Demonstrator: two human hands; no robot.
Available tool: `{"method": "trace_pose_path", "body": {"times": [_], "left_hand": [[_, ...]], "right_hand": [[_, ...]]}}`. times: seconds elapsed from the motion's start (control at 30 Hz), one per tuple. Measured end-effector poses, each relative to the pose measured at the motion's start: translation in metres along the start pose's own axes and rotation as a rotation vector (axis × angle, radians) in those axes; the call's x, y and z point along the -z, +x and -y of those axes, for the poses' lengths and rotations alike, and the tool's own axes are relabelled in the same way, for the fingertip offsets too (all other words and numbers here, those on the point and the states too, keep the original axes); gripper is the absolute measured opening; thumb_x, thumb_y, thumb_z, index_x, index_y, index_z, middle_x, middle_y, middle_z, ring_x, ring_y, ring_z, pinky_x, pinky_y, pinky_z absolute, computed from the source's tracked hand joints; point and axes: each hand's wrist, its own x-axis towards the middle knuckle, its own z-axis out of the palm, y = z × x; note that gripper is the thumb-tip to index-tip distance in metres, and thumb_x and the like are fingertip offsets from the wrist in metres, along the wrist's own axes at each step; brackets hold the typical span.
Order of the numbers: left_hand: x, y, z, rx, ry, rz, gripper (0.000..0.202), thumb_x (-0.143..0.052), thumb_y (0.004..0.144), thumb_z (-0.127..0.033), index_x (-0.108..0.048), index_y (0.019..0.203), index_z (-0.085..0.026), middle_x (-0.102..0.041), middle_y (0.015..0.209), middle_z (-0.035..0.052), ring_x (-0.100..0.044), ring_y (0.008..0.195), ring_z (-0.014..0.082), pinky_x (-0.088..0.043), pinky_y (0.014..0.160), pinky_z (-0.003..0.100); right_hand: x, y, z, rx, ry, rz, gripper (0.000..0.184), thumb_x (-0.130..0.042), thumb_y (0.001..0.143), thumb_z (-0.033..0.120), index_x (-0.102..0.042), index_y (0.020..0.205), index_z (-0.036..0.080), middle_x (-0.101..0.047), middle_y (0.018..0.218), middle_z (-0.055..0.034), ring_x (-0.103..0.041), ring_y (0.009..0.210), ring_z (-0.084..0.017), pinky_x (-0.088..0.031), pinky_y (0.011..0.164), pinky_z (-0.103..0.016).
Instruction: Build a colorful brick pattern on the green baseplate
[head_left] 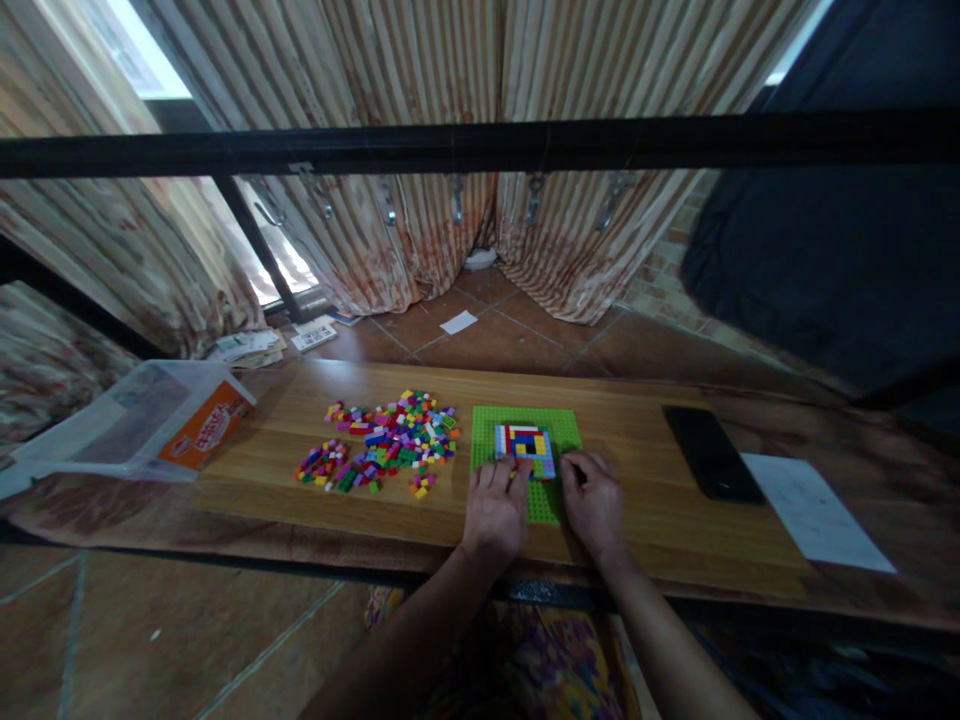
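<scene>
A small build of toy bricks (525,441) in white, red, blue and yellow sits on a green baseplate (486,418). My left hand (495,508) lies over the build's near left corner, fingers bent and close together, fingertips against the bricks. A bit of yellow shows at those fingertips, too small to name. At the right edge of the baseplate, my right hand (594,500) is curled, thumb near the forefinger, a little apart from the build. What its fingers hold, if anything, is hidden.
Loose bricks (397,440) of many colours are spread left of the baseplate on the wooden board (262,480). A clear plastic box (112,425) with an orange label stands at the far left. To the right lie a black phone (712,453) and a white paper (817,510).
</scene>
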Motion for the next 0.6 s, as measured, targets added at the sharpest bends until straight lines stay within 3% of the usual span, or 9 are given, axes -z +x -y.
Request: {"method": "trace_pose_path", "body": {"times": [0.37,0.6], "left_hand": [[0.001,0.007,0.004,-0.048,0.082,0.078,0.038,-0.046,0.091,-0.015,-0.058,0.126,-0.021,-0.064,0.119,0.0125,-0.054,0.107,0.0276,-0.043,0.089,0.044],[0.007,0.013,-0.002,-0.006,0.092,0.112,0.033,-0.046,0.09,-0.014,-0.061,0.12,-0.019,-0.064,0.113,0.0115,-0.054,0.101,0.0274,-0.043,0.088,0.046]], "right_hand": [[-0.001,-0.001,-0.002,0.036,-0.011,0.002,0.025,-0.047,0.092,0.033,-0.067,0.082,0.021,-0.067,0.087,-0.0087,-0.058,0.084,-0.023,-0.045,0.079,-0.037],[0.0,0.0,0.001,0.064,-0.038,0.008,0.025,-0.047,0.092,0.031,-0.067,0.081,0.02,-0.067,0.087,-0.0088,-0.057,0.083,-0.022,-0.044,0.079,-0.036]]}}
